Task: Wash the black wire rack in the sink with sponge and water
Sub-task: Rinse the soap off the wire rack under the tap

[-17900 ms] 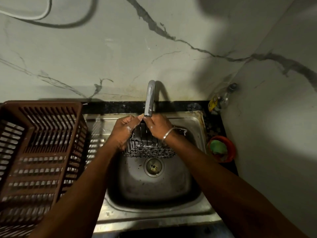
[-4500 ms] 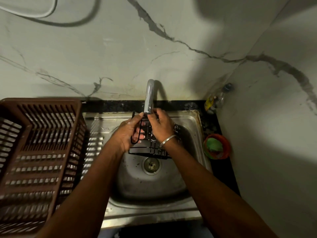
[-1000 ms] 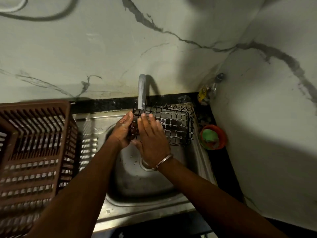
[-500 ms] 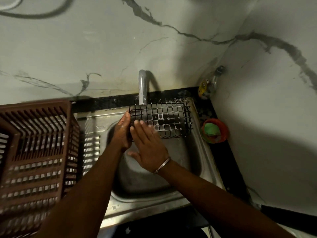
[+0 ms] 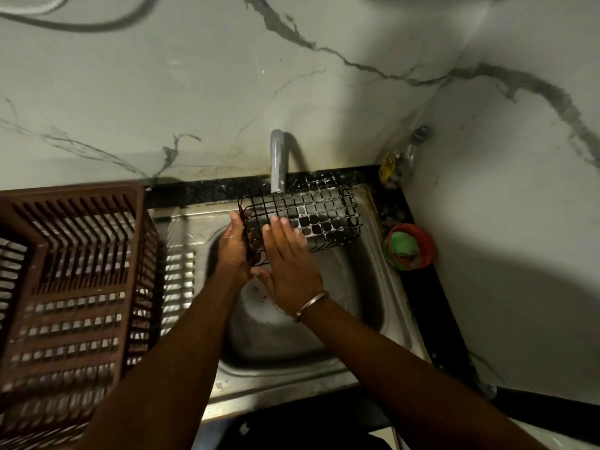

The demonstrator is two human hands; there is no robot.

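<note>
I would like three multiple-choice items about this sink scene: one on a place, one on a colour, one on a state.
1. Where is the brown crate?
A. left of the sink
B. inside the sink
C. right of the sink

2. What colour is the sponge in the orange bowl?
A. yellow
B. green
C. blue

3. How is the rack held?
A. lying on the sink floor
B. hanging from the tap
C. lifted under the tap, left hand gripping its end

Answers:
1 A, the crate stands on the drainboard at the left.
2 B, the sponge looks green.
3 C, the rack is above the basin; the right hand lies flat and open against it.
</note>
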